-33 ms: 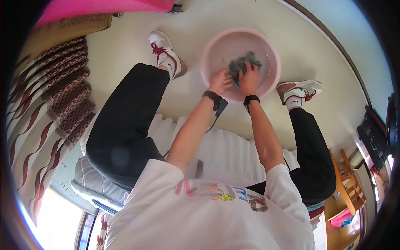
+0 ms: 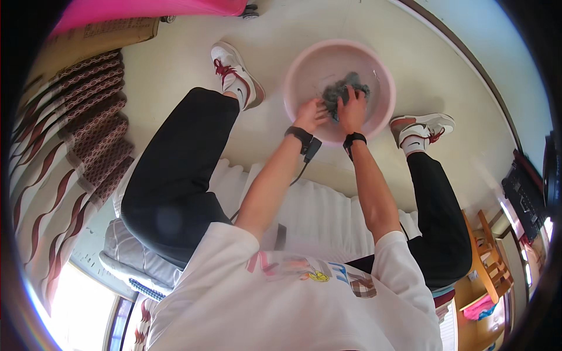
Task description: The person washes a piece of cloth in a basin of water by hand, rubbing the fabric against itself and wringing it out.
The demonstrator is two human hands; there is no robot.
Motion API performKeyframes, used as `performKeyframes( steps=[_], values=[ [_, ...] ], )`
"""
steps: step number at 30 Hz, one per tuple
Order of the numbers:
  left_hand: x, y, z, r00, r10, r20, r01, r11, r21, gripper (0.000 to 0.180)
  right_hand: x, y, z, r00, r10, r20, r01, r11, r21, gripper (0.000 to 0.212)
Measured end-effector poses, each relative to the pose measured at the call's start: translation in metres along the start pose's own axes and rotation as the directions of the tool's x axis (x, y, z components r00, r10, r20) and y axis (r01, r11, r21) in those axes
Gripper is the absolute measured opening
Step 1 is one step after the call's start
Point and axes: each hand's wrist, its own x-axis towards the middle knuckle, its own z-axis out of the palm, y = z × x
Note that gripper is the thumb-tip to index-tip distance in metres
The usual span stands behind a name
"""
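Note:
A wet-looking, crumpled dark grey-green cloth (image 2: 339,92) lies in a round pale pink basin (image 2: 291,76). My right hand (image 2: 353,111) is on the cloth's near right side, its fingers curled down over the fabric and gripping it. Just left of the cloth is my left hand (image 2: 312,113), its fingers stretched toward the fabric and apart from each other. Whether those fingertips touch the cloth is hard to make out. Black bands circle both wrists, and a cable runs from the left one.
The basin stands on a pale floor (image 2: 175,64) between my two white shoes (image 2: 237,73). Behind my legs is a white-covered seat or bed (image 2: 316,216). Patterned curtains (image 2: 88,128) hang at left, beside cardboard (image 2: 88,44) and a pink wheeled case (image 2: 158,11). A wooden chair (image 2: 489,263) stands at right.

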Motion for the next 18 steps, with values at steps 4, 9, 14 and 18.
performKeyframes(
  steps=[4,9,14,18],
  values=[
    [-0.009,0.009,0.024,0.978,-0.165,0.127,0.195,0.936,-0.291,0.05,0.004,0.021,-0.006,0.968,-0.055,0.245,0.087,0.989,-0.12,0.042],
    [-0.004,0.018,0.024,0.985,-0.13,0.114,0.162,0.926,-0.341,0.051,0.017,0.025,-0.006,0.995,-0.041,0.086,0.043,0.999,-0.02,0.046],
    [0.016,0.0,0.049,0.99,-0.076,0.121,0.096,0.98,-0.175,0.043,0.021,0.055,-0.009,0.936,-0.021,0.351,0.117,0.96,-0.254,0.054],
    [0.032,0.003,-0.017,0.996,0.047,0.072,-0.031,0.977,-0.21,0.049,0.038,0.008,-0.016,0.958,-0.04,0.283,0.101,0.974,-0.202,0.059]
  ],
)
